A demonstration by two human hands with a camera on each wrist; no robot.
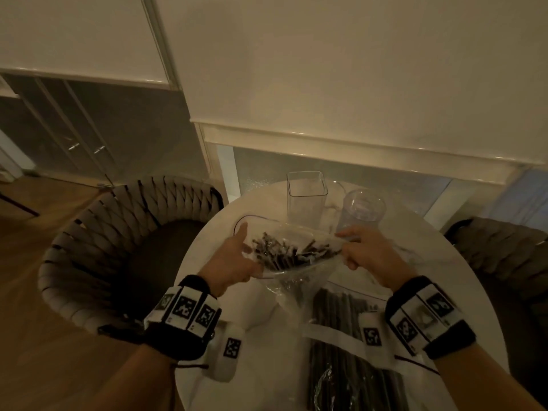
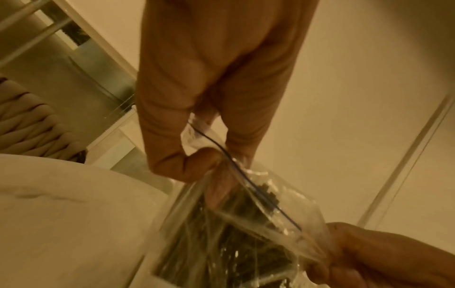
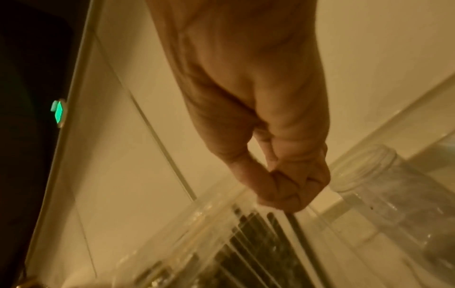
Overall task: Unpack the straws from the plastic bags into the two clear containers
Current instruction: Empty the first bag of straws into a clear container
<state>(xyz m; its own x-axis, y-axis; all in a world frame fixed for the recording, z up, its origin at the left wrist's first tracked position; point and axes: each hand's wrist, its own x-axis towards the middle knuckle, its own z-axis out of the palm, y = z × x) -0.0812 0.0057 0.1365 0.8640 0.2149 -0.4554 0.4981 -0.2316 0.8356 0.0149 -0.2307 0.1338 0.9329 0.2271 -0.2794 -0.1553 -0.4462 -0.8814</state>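
A clear zip bag (image 1: pixel 292 247) full of dark straws (image 1: pixel 284 252) hangs upright above the round white table (image 1: pixel 261 366), its mouth pulled wide. My left hand (image 1: pixel 237 259) pinches the bag's left rim, thumb and fingers curled on the plastic (image 2: pixel 211 175). My right hand (image 1: pixel 364 253) pinches the right rim (image 3: pixel 293 193). Behind the bag stand a square clear container (image 1: pixel 307 197) and a round clear container (image 1: pixel 361 210), both with nothing in them. A second bag of dark straws (image 1: pixel 350 345) lies flat on the table near my right wrist.
A woven grey chair (image 1: pixel 124 247) sits left of the table, another chair (image 1: pixel 504 250) at the right. A white wall with a ledge (image 1: pixel 355 143) runs behind the table.
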